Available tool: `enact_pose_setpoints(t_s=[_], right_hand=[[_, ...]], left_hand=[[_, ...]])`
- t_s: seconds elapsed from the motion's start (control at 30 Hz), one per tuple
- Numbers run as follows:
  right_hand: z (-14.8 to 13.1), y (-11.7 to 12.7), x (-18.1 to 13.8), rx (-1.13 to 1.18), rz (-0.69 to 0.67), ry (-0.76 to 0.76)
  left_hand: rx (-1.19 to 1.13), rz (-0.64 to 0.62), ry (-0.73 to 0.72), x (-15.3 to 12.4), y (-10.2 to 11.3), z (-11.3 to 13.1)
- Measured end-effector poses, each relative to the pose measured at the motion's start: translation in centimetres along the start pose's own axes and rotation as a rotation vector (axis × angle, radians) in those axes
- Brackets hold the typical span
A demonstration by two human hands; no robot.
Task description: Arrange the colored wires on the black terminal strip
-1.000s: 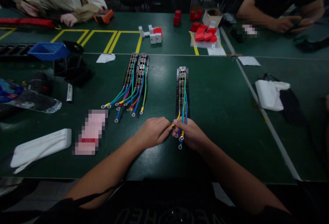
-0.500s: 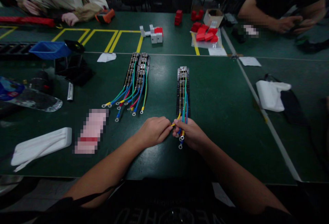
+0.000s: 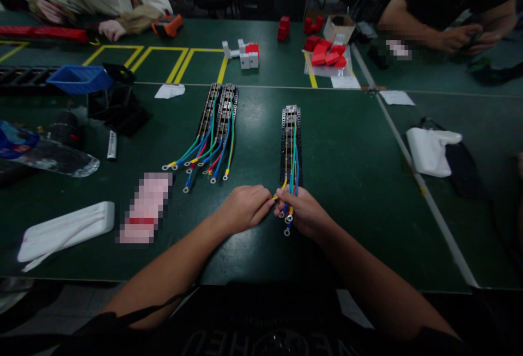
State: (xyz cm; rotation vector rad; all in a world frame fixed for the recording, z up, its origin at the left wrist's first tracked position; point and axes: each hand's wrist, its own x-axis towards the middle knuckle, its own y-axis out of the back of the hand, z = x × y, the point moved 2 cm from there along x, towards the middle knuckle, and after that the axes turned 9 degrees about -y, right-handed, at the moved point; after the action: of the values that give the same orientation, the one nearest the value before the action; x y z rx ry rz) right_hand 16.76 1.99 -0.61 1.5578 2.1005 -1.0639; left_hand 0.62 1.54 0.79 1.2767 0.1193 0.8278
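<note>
At the near edge of the dark green table (image 3: 351,192), right in front of you, your two hands meet over the loose ends of a wire set. Your left hand (image 3: 243,209) has its fingers pinched tight on the yellow wire (image 3: 281,189), which leaves the others and slants across to your fingertips. Your right hand (image 3: 304,213) is curled closed around the bundle of coloured wires (image 3: 292,179), blue, green and red among them, with their ring terminals (image 3: 287,224) poking out just below your fingers. All these wires run away from you into the black terminal strip (image 3: 290,133), which lies flat and lengthwise on the table, just beyond your hands. To the left of it, well apart, two more strips (image 3: 219,108) lie side by side, their coloured wires fanned out toward you and touched by nobody. Further left sit a white pouch (image 3: 65,231), a clear plastic bottle (image 3: 57,160) on its side and a blue bin (image 3: 79,79). To your right a white packet (image 3: 429,152) rests on something dark. On the far side of the table lie a heap of red blocks (image 3: 327,54) beside a small cardboard box (image 3: 338,26), and a white and red block (image 3: 245,54). A co-worker's hand (image 3: 108,29) lies on the table at the far left, and another person's hands (image 3: 466,37) are busy at the far right.
</note>
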Motion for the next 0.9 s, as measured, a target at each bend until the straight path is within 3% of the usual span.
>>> enact_pose_setpoints(t_s=[0.9], right_hand=[[0.24,0.28,0.18,0.019,-0.020,0.012]], left_hand=[[-0.031,-0.004,0.008,-0.07,-0.09,-0.08]])
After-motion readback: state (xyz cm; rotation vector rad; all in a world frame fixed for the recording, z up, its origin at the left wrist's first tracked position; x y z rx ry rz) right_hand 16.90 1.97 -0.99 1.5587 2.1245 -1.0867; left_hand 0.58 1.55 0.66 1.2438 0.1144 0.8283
